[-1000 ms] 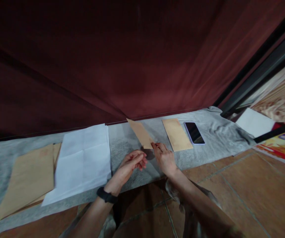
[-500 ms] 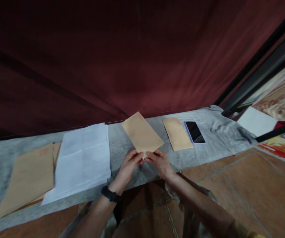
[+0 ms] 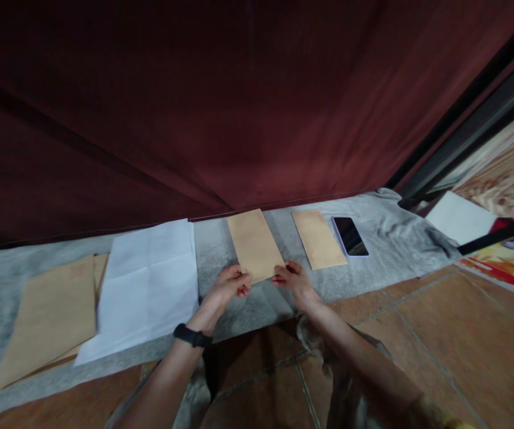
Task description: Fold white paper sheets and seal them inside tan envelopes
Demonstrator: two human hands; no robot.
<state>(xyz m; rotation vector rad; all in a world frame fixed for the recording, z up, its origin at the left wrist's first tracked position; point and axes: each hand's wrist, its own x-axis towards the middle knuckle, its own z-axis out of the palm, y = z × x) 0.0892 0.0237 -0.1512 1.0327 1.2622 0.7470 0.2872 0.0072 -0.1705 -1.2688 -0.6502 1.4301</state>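
Note:
A brown paper envelope [image 3: 256,245] is held by its two near corners, just above the grey cloth [image 3: 212,250]. My left hand [image 3: 228,285] pinches the near left corner, thumb on top; a black band circles that wrist. At the near right corner, my right hand [image 3: 293,279] grips the paper between thumb and fingers. To the right, a second brown envelope [image 3: 319,238] lies flat on the cloth. Left of my hands is a stack of white paper sheets [image 3: 149,286] with crease lines across the top one.
Larger brown envelopes [image 3: 55,316] lie overlapped at the far left, partly beside the white sheets. A phone [image 3: 350,236] rests right of the second envelope. Dark red fabric [image 3: 239,119] rises behind the cloth. Tiled floor [image 3: 454,333] and a dark metal frame [image 3: 467,119] are on the right.
The held envelope has turned straighter and come down nearer the cloth. My hands, formerly together at its near corner, have spread apart to two corners.

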